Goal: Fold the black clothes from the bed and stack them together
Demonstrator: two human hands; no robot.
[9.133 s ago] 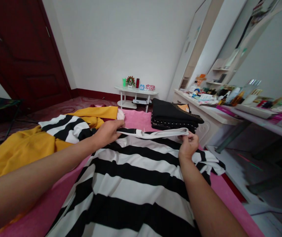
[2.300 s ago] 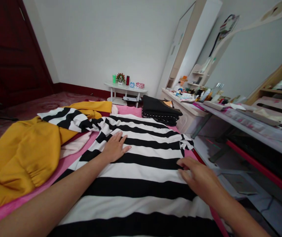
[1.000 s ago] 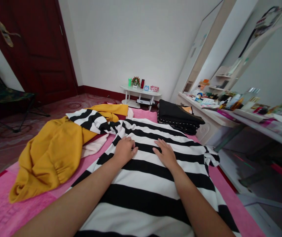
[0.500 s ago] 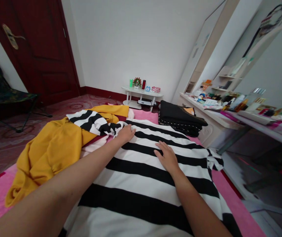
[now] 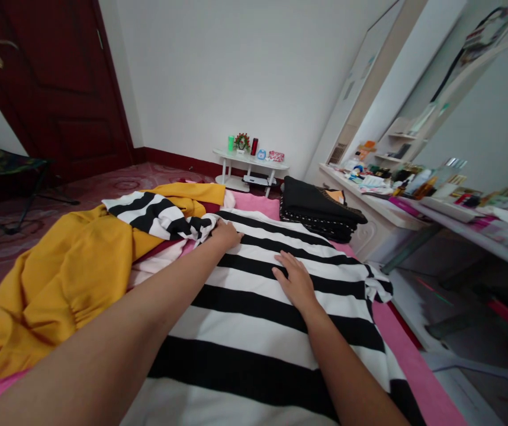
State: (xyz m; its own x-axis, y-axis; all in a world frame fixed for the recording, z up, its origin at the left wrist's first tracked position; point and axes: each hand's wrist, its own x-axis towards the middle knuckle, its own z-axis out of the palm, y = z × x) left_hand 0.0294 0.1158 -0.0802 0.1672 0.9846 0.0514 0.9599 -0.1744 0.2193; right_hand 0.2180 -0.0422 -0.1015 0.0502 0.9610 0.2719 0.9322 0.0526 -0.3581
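Note:
A black-and-white striped shirt (image 5: 254, 328) lies spread over the pink bedding, one sleeve bunched out to the left and the other crumpled at the right. My left hand (image 5: 226, 235) is closed on the shirt's fabric near the base of the left sleeve, its fingertips partly hidden. Flat on the stripes, right of the middle, my right hand (image 5: 296, 281) rests with its fingers apart and holds nothing. A mustard-yellow garment (image 5: 71, 266) lies in a heap at the left, partly beneath the striped left sleeve.
A folded stack of black clothes (image 5: 318, 207) sits at the bed's far right. Beyond the bed is a small white table (image 5: 249, 158) with several small items. A cluttered dresser (image 5: 378, 204) stands at the right, a camouflage chair (image 5: 5, 163) at the left.
The view has shifted slightly right, so the room and clothes appear further left. Both hands keep nearly the same places on the shirt.

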